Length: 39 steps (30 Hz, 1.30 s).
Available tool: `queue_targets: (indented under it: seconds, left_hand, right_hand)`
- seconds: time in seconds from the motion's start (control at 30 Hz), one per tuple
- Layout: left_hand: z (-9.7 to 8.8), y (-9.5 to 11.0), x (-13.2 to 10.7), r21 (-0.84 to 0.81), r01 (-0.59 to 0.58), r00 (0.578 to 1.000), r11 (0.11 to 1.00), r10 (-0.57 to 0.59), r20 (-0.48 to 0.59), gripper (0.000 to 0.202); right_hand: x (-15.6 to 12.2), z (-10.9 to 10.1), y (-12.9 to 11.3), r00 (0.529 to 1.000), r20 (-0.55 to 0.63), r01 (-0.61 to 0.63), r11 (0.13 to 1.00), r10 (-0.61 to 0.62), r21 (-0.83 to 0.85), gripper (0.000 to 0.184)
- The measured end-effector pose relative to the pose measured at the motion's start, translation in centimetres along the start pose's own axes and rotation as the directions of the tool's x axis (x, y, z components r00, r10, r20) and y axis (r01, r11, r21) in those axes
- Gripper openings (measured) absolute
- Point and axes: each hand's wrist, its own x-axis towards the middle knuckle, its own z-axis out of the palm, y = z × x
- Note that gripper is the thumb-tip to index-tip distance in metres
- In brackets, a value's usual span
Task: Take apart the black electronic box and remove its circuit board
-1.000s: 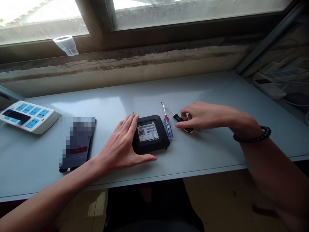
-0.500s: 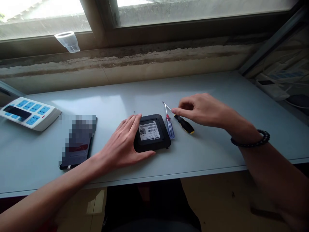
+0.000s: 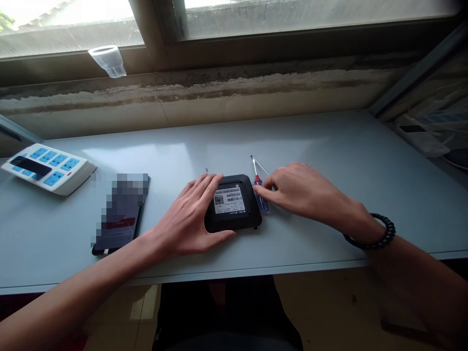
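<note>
My left hand lies spread over a square black electronic device, its fingers on the top and its thumb along the near edge. A white label with barcodes and a QR code faces up on the device. My right hand sits right of the device, its fingertips at a blue-handled screwdriver with a red collar. A second screwdriver's thin metal shaft sticks out from under that hand. Its black-and-yellow handle is hidden beneath my palm. A tiny screw lies behind the device.
The pale blue-grey table has a white power strip at the left and a phone with a pixelated screen beside it. A clear plastic cup rests on the window ledge. More cables and a power strip lie at right.
My right hand has moved left and down, from above the black-and-yellow handle to covering it, next to the blue screwdriver. My left hand stays on the device.
</note>
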Motion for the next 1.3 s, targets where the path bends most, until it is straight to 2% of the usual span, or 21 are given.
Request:
queue_targets:
  seconds: [0.33, 0.47, 0.63, 0.73, 0.97, 1.07, 1.2, 1.3]
  left_hand:
    - [-0.2, 0.2, 0.1, -0.009, 0.003, 1.000, 1.000, -0.002, 0.014, 0.097]
    - [-0.1, 0.3, 0.1, -0.003, 0.015, 1.000, 1.000, -0.015, 0.017, 0.099]
    - [0.0, 0.3, 0.0, 0.024, 0.019, 0.999, 1.000, -0.020, 0.026, 0.102]
    - [0.0, 0.3, 0.1, 0.029, 0.019, 0.999, 0.999, -0.020, 0.026, 0.102]
    - [0.0, 0.3, 0.2, 0.033, 0.021, 1.000, 0.999, -0.021, 0.018, 0.102]
    - [0.1, 0.3, 0.1, 0.033, 0.017, 1.000, 0.999, -0.018, 0.012, 0.104]
    - [0.3, 0.1, 0.0, 0.033, 0.016, 1.000, 0.999, -0.016, 0.006, 0.106]
    - [0.2, 0.0, 0.0, 0.032, 0.016, 1.000, 0.999, -0.016, -0.003, 0.106]
  right_hand:
    - [-0.1, 0.3, -0.3, 1.000, 0.001, -0.016, 1.000, 0.016, -0.015, 0.046]
    - [-0.4, -0.3, -0.2, 0.999, -0.039, -0.035, 0.999, 0.035, 0.007, 0.041]
    - [-1.2, -1.9, 0.7, 0.989, -0.131, -0.037, 0.975, 0.067, 0.220, 0.031]
    - [-1.4, -2.6, 1.1, 0.996, -0.071, -0.023, 0.935, 0.052, 0.353, 0.027]
    - [-0.8, -2.3, 1.0, 0.997, 0.065, 0.004, 0.886, -0.039, 0.464, 0.021]
    - [-0.9, -2.3, 1.0, 0.989, 0.091, 0.053, 0.841, -0.120, 0.538, 0.019]
    - [-1.5, -3.3, 1.6, 0.961, 0.131, 0.087, 0.719, -0.242, 0.690, 0.023]
    - [-1.9, -4.2, 2.5, 0.941, 0.141, 0.141, 0.734, -0.309, 0.665, 0.030]
